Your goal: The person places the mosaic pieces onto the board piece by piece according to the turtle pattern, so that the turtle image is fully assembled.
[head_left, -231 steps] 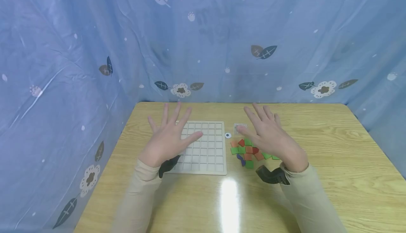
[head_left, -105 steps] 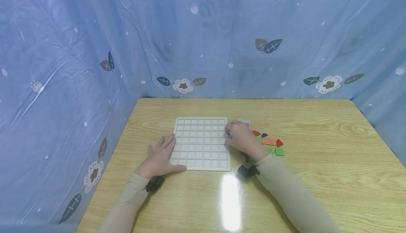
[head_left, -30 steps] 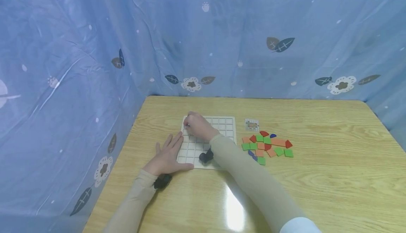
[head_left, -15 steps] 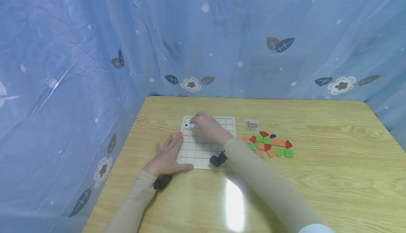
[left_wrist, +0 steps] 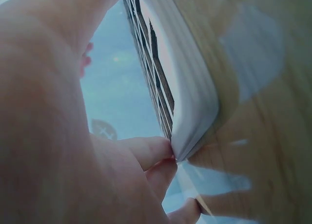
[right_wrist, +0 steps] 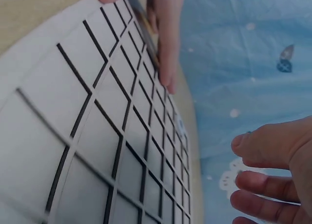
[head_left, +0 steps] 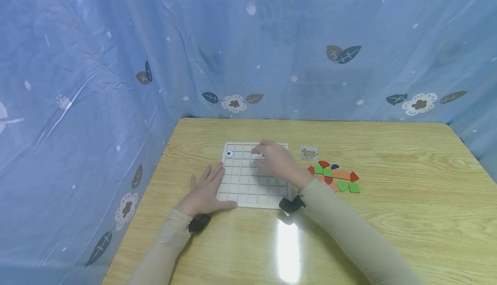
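Note:
A white gridded board (head_left: 238,189) lies on the wooden table. In the head view, a round white piece with a dark centre, like an eye (head_left: 229,154), sits near its far left corner. My left hand (head_left: 203,193) rests spread at the board's left side, fingertips along that edge and thumb by the front edge; the left wrist view shows its fingers touching the board's rim (left_wrist: 192,102). Over the right half of the board hovers my right hand (head_left: 277,161), fingers loosely bent. The right wrist view shows that hand (right_wrist: 273,173) apart from the grid, nothing between thumb and fingers.
Right of the board lie several flat tiles, among them an orange strip (head_left: 341,174), a green square (head_left: 354,188), a red piece (head_left: 324,164) and a blue half-round (head_left: 335,167). Behind them is a small picture card (head_left: 309,153). A blue curtain (head_left: 287,61) hangs beyond the table.
My right hand carried the eye piece from the table to the board's far left corner, let it go and moved back rightward. My left hand has stayed at the board's left edge lately.

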`<act>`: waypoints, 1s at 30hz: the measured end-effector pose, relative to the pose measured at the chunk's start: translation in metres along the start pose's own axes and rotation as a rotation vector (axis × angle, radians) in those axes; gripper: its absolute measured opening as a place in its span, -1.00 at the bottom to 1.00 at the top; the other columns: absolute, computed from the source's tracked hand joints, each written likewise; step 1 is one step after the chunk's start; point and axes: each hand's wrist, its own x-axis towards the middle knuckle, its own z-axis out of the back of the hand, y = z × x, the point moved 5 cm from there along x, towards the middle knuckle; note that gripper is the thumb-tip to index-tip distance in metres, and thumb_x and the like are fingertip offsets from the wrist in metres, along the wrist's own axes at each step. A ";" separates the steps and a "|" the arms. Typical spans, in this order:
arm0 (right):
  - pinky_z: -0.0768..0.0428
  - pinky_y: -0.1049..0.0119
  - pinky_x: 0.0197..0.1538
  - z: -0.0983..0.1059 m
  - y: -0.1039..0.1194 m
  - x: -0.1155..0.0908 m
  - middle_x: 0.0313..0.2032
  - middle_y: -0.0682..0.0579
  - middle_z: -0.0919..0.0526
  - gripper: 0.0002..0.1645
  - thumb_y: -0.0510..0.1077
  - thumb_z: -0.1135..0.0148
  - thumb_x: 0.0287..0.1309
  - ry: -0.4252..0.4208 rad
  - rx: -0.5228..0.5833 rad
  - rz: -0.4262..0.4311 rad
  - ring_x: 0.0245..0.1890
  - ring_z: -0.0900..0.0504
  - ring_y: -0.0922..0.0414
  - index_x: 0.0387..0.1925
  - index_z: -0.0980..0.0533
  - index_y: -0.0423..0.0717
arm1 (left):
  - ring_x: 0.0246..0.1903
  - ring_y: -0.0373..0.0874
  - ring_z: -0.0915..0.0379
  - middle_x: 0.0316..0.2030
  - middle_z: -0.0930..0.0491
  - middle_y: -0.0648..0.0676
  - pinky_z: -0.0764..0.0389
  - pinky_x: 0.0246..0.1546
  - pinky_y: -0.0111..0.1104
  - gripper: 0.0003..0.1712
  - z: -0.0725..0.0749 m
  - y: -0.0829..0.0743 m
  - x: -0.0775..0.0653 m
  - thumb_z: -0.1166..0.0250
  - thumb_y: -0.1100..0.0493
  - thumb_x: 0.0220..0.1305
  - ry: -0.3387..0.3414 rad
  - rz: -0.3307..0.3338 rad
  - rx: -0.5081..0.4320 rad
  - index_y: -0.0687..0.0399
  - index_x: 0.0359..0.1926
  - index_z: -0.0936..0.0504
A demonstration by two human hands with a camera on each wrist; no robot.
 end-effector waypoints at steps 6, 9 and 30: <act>-0.71 0.11 -0.05 0.014 -0.020 -0.032 -0.01 -0.06 -0.67 -0.60 -0.08 -0.36 0.33 -0.065 0.024 -0.013 -0.09 -0.69 0.03 0.14 -0.68 -0.14 | 0.65 0.31 0.36 0.70 0.19 0.07 0.32 0.39 0.56 0.44 0.000 -0.002 -0.002 -0.43 -0.52 0.05 -0.003 0.000 -0.016 0.18 0.67 0.02; -0.70 0.10 -0.14 0.025 -0.036 -0.053 -0.02 -0.09 -0.68 -0.60 -0.13 -0.38 0.30 -0.112 0.057 -0.032 -0.11 -0.69 0.00 0.12 -0.68 -0.19 | 0.65 0.31 0.35 0.69 0.18 0.07 0.31 0.38 0.57 0.44 -0.003 -0.001 -0.002 -0.43 -0.52 0.05 -0.006 -0.001 -0.014 0.18 0.66 0.01; -0.73 -0.05 -0.12 0.060 -0.130 -0.107 -0.04 -0.23 -0.67 -0.68 -0.35 -0.33 0.30 -0.127 -0.034 -0.143 -0.14 -0.73 -0.15 0.07 -0.68 -0.29 | 0.64 0.33 0.33 0.69 0.19 0.09 0.31 0.36 0.59 0.46 0.000 0.000 0.000 -0.42 -0.54 0.05 -0.008 -0.020 -0.013 0.19 0.67 0.03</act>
